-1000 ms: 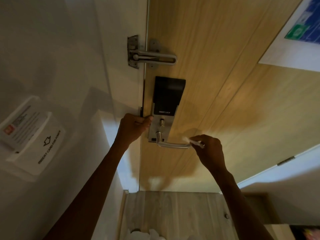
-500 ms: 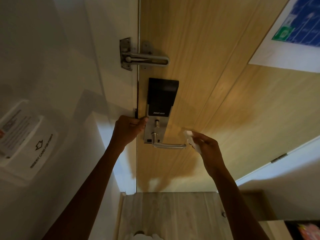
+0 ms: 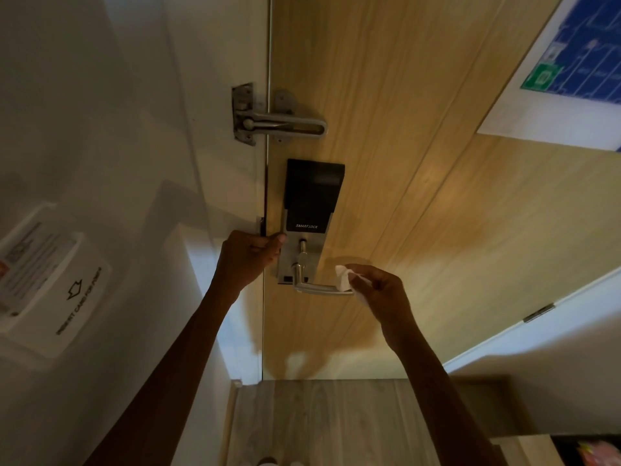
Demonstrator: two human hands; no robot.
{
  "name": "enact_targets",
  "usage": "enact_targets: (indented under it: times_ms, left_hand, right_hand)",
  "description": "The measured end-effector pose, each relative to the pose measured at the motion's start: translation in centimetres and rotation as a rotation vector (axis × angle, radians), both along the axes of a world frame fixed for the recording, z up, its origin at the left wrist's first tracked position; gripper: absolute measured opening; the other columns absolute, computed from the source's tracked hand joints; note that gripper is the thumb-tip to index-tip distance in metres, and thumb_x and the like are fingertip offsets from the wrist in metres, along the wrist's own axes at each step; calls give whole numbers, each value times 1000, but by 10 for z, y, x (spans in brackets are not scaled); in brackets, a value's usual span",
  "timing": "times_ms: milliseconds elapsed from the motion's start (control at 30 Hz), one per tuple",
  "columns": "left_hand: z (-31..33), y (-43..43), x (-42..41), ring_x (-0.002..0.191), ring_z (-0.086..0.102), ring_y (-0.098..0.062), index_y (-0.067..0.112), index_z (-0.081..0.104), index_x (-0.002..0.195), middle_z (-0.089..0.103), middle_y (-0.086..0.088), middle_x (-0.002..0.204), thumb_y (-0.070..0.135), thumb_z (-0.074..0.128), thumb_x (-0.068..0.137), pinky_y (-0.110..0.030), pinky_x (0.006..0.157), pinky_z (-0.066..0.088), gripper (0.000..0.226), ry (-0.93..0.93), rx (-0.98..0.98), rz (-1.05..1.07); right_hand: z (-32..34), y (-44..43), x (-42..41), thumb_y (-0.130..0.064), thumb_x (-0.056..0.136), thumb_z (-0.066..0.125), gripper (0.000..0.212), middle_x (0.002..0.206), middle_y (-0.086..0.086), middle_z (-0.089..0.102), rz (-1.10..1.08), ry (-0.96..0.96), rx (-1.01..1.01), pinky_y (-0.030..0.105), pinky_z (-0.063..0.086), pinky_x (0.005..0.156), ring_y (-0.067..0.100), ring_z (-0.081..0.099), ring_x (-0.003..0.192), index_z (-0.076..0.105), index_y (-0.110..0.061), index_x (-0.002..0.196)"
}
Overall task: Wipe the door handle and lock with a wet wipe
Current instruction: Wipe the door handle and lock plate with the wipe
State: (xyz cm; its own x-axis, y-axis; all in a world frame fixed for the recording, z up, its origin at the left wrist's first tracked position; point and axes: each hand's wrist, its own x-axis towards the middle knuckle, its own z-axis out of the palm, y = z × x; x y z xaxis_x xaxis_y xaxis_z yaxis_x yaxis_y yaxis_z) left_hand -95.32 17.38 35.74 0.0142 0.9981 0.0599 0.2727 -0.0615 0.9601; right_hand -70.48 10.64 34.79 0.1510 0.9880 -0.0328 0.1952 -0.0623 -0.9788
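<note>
A black and silver smart lock (image 3: pixel 311 210) sits on the wooden door (image 3: pixel 420 163), with a silver lever handle (image 3: pixel 317 289) pointing right below it. My right hand (image 3: pixel 381 290) pinches a crumpled white wet wipe (image 3: pixel 343 279) at the free end of the lever. My left hand (image 3: pixel 248 255) grips the door's edge just left of the lock plate, thumb on the door face. The wipe's lower part is hidden behind my fingers.
A metal swing-bar door guard (image 3: pixel 275 121) bridges frame and door above the lock. A card power slot (image 3: pixel 53 280) hangs on the left wall. An evacuation plan sheet (image 3: pixel 571 72) is fixed on the door at the upper right. Wood-look floor (image 3: pixel 319 422) lies below.
My right hand has come off the lever's end, lifted the wipe and now holds it against the lever tip again. My left hand has stayed on the door edge.
</note>
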Motion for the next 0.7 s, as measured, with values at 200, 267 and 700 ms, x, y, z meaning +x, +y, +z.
enact_targets:
  times_ms: [200, 267, 700]
  left_hand:
    - [0, -1, 2, 76, 74, -15, 11, 76, 81, 73, -4, 69, 36, 68, 86, -39, 87, 59, 26, 27, 10, 9]
    - [2, -2, 2, 80, 74, -18, 8, 77, 86, 75, -8, 75, 35, 69, 85, -39, 87, 59, 28, 0, -2, 20]
    - [-1, -1, 1, 81, 74, -19, 5, 75, 88, 72, -2, 70, 31, 70, 85, -37, 85, 58, 27, -54, 3, -4]
  right_hand:
    - [-2, 6, 0, -25, 91, 62, 18, 101, -1, 72, 64, -709, 198, 12, 41, 74, 7, 60, 85, 74, -19, 103]
    - [-1, 4, 2, -25, 92, 60, 18, 97, 2, 71, 113, -908, 286, 21, 42, 74, 14, 60, 84, 73, -21, 104]
    - [-10, 7, 36, -19, 85, 70, 15, 96, 1, 71, 252, -1195, 332, 33, 52, 79, 17, 61, 88, 74, -19, 99]
